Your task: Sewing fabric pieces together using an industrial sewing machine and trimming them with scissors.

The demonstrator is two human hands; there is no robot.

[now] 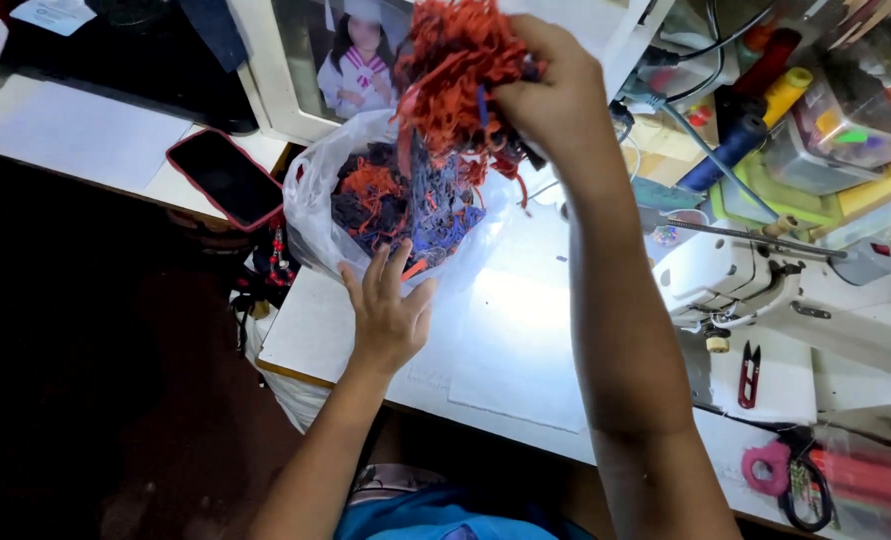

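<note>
My right hand [555, 95] is raised above the table, fingers closed around a tangled clump of orange-red fabric strips [455, 60]; loose strands hang down from it. Below it sits an open white plastic bag [310, 200] filled with orange, purple and dark fabric scraps [395, 205]. My left hand [385, 310] rests flat against the front of the bag with its fingers spread, pressing the plastic near the table edge.
A white sewing machine [755, 275] stands at the right, with red thread snips [748, 375] and pink-handled scissors [785, 475] in front. Thread spools [755, 130] lie behind it. A dark phone in a red case [225, 175] lies left of the bag, before a framed photo [350, 50].
</note>
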